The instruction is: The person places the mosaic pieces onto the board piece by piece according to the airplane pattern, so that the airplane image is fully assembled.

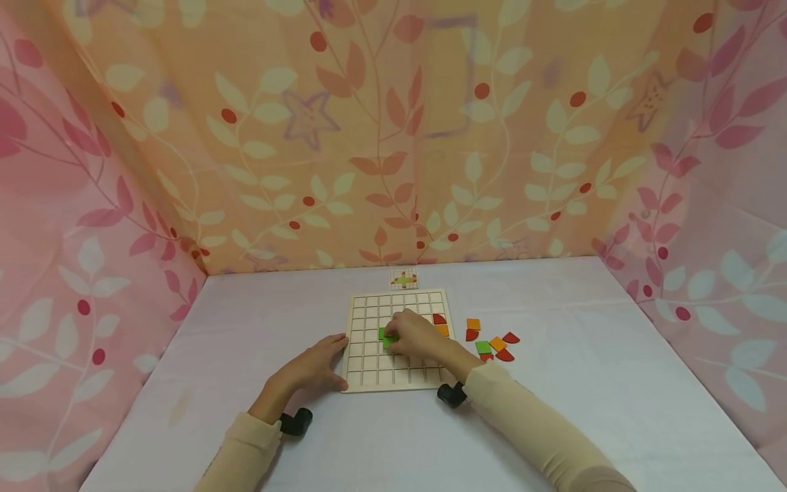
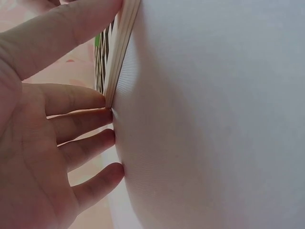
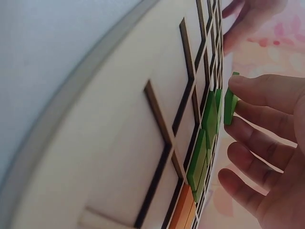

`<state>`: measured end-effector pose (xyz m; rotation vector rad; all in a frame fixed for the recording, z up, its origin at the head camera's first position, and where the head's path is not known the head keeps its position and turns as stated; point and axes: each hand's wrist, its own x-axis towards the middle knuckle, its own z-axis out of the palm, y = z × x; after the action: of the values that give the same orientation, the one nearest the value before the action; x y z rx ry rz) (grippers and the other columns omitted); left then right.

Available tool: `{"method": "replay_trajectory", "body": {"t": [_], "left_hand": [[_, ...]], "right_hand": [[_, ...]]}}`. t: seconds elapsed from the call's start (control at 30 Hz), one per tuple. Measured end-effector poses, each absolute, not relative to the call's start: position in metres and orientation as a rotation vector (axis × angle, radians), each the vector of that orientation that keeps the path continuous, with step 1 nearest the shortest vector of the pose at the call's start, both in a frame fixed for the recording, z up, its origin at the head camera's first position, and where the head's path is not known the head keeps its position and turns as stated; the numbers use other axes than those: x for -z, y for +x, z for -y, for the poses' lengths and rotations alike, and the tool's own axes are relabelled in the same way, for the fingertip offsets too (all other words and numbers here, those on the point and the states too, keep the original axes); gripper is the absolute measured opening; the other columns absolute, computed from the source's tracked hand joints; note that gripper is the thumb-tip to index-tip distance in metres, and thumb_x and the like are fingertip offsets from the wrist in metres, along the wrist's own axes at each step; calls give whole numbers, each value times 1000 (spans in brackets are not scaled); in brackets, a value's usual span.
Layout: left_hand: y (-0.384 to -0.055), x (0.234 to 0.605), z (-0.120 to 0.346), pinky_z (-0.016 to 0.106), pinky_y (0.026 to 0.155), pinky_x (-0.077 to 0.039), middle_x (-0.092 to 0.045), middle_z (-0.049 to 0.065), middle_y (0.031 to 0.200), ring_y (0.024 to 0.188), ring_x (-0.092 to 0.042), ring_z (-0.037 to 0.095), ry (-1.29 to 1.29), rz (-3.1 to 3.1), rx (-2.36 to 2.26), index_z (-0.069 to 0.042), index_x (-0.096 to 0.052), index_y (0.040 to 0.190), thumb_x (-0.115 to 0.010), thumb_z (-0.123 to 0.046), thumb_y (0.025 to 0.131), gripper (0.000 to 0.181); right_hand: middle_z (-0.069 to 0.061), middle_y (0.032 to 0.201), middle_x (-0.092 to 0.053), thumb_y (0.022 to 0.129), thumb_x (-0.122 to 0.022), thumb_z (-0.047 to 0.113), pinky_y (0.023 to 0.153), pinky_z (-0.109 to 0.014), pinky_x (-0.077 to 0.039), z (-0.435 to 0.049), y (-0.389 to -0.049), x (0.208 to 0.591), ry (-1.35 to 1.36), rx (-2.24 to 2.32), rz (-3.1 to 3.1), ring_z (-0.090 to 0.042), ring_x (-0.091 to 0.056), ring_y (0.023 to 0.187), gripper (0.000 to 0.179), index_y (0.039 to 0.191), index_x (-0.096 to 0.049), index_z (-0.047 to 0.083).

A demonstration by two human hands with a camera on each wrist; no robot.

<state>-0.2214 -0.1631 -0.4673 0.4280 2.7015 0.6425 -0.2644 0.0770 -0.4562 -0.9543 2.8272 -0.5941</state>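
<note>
A wooden grid board (image 1: 363, 372) lies on the white table. My right hand (image 1: 415, 335) is over its middle, pinching a green square tile (image 3: 230, 102) between thumb and fingers, just above the surface. Beneath and beside it, green tiles (image 3: 209, 114) sit in the grid, followed by an orange tile (image 3: 183, 207). A red quarter-round piece (image 1: 439, 319) occupies a cell near the board's right side. My left hand (image 1: 313, 365) rests at the left edge, fingers mostly straight, fingertips and thumb against the board's side.
Right of the board lie several loose pieces: orange squares (image 1: 473, 324), a green square (image 1: 484, 348) and red quarter-rounds (image 1: 511, 337). A small pattern card (image 1: 404, 279) lies behind the board. Patterned curtains (image 1: 381, 137) enclose the table's back and sides.
</note>
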Motion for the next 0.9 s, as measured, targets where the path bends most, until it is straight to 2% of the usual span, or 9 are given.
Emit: {"method": "replay_trajectory", "body": {"t": [0.17, 0.57, 0.9], "left_hand": [[-220, 465, 162, 52, 117, -29, -34, 15, 157, 147, -29, 35, 427, -2693, -655, 0, -38, 148, -87, -23, 71, 94], [-222, 468, 163, 52, 117, -28, -33, 16, 157, 147, -28, 35, 418, -2686, -668, 0, -37, 148, -87, -22, 71, 94], [-222, 468, 162, 52, 117, -29, -34, 17, 157, 146, -29, 36, 419, -2689, -677, 1, -38, 147, -88, -22, 69, 95]], "right_hand": [[2, 88, -64, 82, -77, 20, 67, -22, -40, -73, -264, 457, -968, 554, -2837, -12, -46, 80, 18, 98, -76, 11], [3, 88, -61, 83, -74, 20, 69, -24, -45, -66, -265, 461, -979, 404, -2874, -12, -49, 84, 10, 92, -75, 16], [1, 97, -65, 81, -75, 21, 79, -27, -51, -65, -264, 461, -992, 383, -2869, -14, -55, 92, 19, 100, -77, 15]]}}
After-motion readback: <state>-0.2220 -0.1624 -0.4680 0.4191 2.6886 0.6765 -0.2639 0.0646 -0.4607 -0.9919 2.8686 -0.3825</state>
